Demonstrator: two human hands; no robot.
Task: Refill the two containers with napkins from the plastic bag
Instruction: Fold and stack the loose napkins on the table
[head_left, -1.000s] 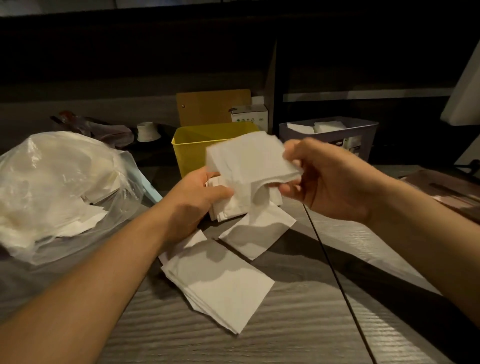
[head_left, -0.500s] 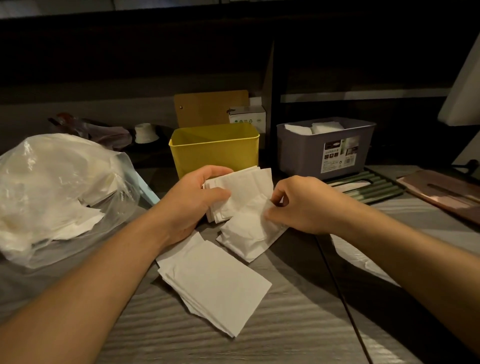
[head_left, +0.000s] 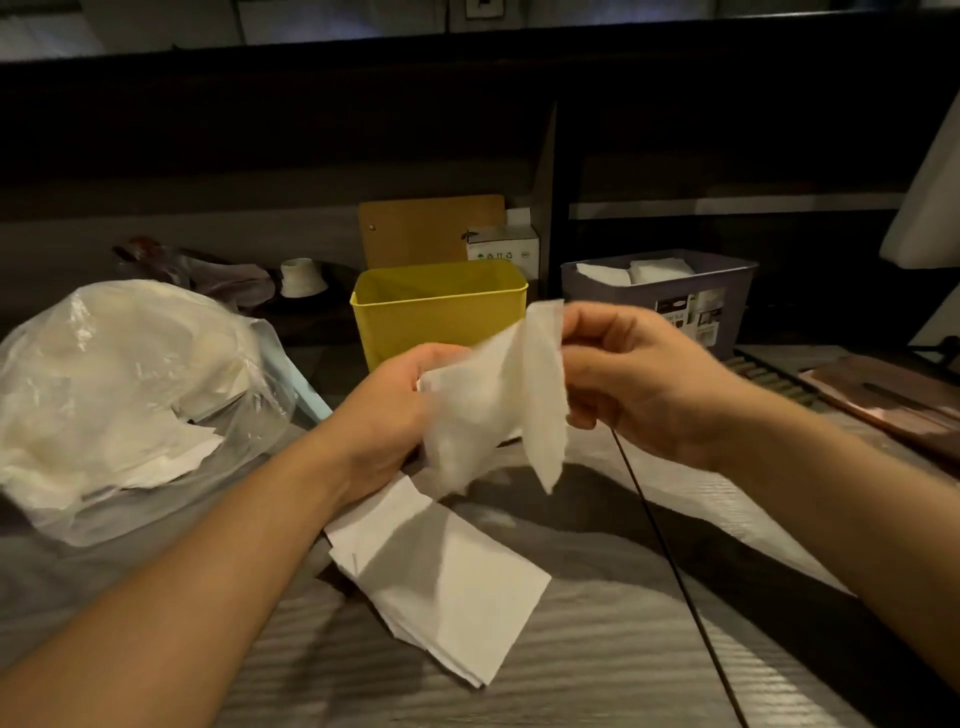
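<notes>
At the centre of the view, above a grey wood-grain table (head_left: 597, 649), a person holds a small bunch of white napkins (head_left: 483, 405) between both hands. The left hand (head_left: 395, 410) grips the bunch from nine o'clock, fingers curled round it; the right hand (head_left: 634, 379) pinches one napkin's upper edge from three o'clock. Blur hides how many napkins are held. At six o'clock, a flat stack of napkins (head_left: 447, 587) lies on the table. At twelve o'clock stands a yellow container (head_left: 441, 317), apparently empty as far as its inside shows. At two o'clock a grey container (head_left: 675, 306) already shows napkins at its rim. At nine o'clock the plastic bag (head_left: 119, 395) lies well stocked. The refill seems about half done, with the yellow container still to fill.
</notes>
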